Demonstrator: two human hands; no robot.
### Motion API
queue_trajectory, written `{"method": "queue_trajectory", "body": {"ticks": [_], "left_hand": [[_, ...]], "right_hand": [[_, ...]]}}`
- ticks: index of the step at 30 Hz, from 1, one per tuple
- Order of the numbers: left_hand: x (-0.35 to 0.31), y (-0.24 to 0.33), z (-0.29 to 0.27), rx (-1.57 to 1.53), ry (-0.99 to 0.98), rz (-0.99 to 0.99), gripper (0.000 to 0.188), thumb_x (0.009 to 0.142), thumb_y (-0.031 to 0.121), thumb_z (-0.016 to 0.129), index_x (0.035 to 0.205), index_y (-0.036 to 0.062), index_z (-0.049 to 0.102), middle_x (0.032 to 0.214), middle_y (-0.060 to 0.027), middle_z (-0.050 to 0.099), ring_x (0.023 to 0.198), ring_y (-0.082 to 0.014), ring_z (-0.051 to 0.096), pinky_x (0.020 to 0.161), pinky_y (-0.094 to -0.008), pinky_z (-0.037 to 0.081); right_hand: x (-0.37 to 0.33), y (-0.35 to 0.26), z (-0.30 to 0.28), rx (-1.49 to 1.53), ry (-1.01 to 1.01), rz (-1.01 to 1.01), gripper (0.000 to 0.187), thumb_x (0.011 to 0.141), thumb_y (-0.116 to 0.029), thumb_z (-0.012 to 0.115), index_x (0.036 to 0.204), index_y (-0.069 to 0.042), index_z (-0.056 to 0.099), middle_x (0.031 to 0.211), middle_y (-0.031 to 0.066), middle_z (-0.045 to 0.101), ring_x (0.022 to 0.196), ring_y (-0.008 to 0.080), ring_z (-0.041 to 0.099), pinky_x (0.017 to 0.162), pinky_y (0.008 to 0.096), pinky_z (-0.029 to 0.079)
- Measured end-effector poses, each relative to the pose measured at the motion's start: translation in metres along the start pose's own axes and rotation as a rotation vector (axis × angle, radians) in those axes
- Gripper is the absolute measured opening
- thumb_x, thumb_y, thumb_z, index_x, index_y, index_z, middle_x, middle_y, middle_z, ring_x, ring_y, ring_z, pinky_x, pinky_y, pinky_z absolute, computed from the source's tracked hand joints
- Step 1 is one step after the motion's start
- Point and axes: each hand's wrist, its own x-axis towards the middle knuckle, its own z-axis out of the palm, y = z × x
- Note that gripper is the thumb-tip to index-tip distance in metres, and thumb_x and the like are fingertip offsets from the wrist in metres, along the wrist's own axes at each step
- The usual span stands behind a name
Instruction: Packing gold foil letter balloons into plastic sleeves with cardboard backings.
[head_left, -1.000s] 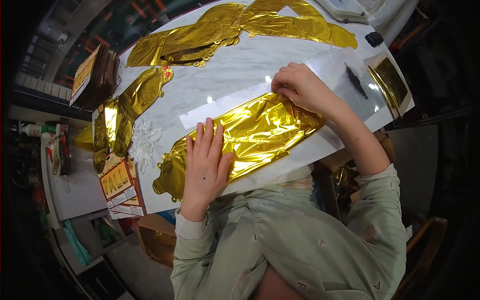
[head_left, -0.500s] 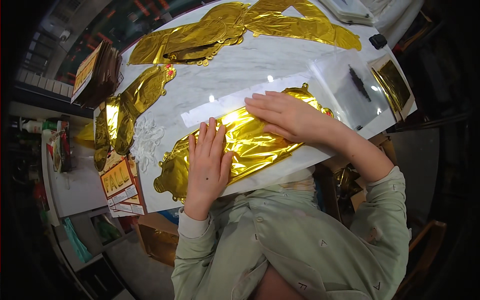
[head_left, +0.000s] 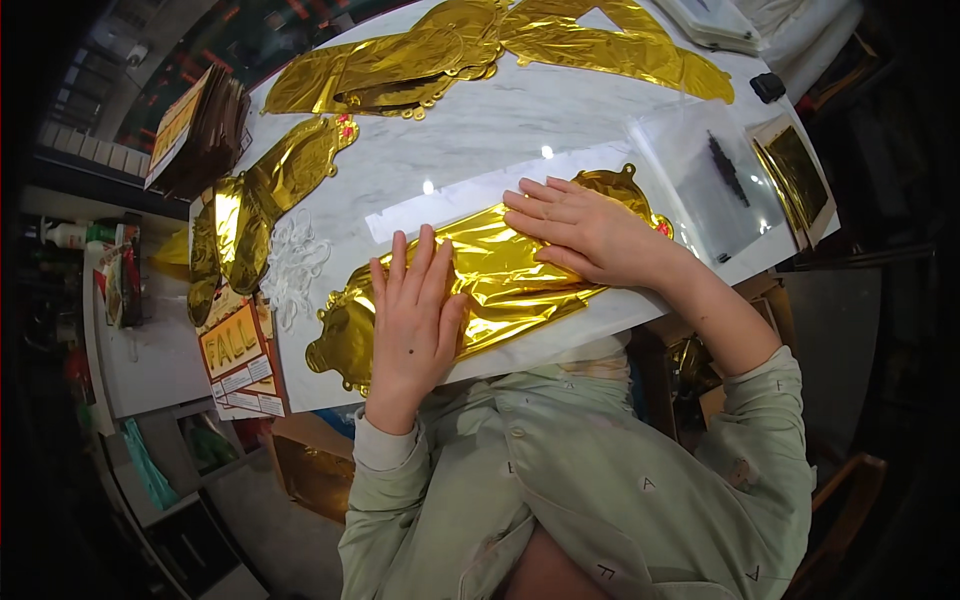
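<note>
A flat, uninflated gold foil balloon lies slantwise near the front edge of the table, its surface creased and shiny. Small loop tabs show at both ends, and a red mark sits at the right end. My left hand rests palm down on its left part, fingers stretched out. Further right and a little farther away, my right hand also lies flat across the foil, fingers extended. The foil beneath both palms is hidden. Along the balloon's far side runs a white paper strip.
More flat gold foil balloons lie along the far edge and left side. White ribbon is heaped left of the balloon. Stacked printed cards stand at the far left, a printed packet nearer. Clear plastic bags lie right.
The whole view has shifted slightly. Both hands stay flat on the gold foil balloon, with the left fingers spread a little wider.
</note>
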Motion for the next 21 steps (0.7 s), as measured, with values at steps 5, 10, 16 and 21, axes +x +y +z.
{"method": "queue_trajectory", "body": {"ticks": [5, 10, 16, 21], "left_hand": [[-0.002, 0.016, -0.029, 0.098, 0.072, 0.069, 0.058, 0.103, 0.022, 0.065, 0.158, 0.0083, 0.052, 0.168, -0.0144, 0.045, 0.158, -0.0402, 0.036, 0.127, -0.0679, 0.019], [-0.017, 0.06, -0.023, -0.039, -0.155, 0.187, 0.064, 0.1, 0.029, 0.07, 0.155, 0.0017, 0.052, 0.165, -0.0175, 0.047, 0.153, -0.0373, 0.043, 0.127, -0.0593, 0.027], [-0.03, 0.077, 0.009, 0.001, -0.2, 0.237, 0.077, 0.098, 0.038, 0.072, 0.159, -0.0032, 0.046, 0.169, -0.0182, 0.041, 0.156, -0.0354, 0.039, 0.128, -0.0553, 0.028], [-0.036, 0.075, 0.015, 0.023, -0.204, 0.223, 0.077, 0.1, 0.039, 0.069, 0.16, -0.0017, 0.045, 0.171, -0.0176, 0.039, 0.158, -0.0346, 0.037, 0.128, -0.0547, 0.027]], "right_hand": [[-0.002, 0.001, 0.001, -0.005, -0.005, 0.002, 0.056, 0.106, -0.023, 0.062, 0.158, -0.008, 0.051, 0.169, 0.012, 0.045, 0.156, 0.0351, 0.042, 0.13, 0.0502, 0.032], [0.001, 0.002, 0.001, 0.002, -0.008, -0.02, 0.056, 0.106, -0.022, 0.062, 0.159, -0.008, 0.051, 0.17, 0.0121, 0.044, 0.157, 0.0349, 0.041, 0.13, 0.0505, 0.031], [-0.002, 0.005, 0.004, 0.015, -0.003, -0.025, 0.054, 0.107, -0.021, 0.06, 0.158, -0.007, 0.052, 0.169, 0.0126, 0.044, 0.157, 0.0349, 0.04, 0.13, 0.0507, 0.031], [-0.002, 0.005, 0.004, 0.027, 0.023, -0.03, 0.054, 0.106, -0.019, 0.062, 0.157, -0.007, 0.053, 0.168, 0.0118, 0.046, 0.157, 0.0348, 0.04, 0.13, 0.0502, 0.032]]}}
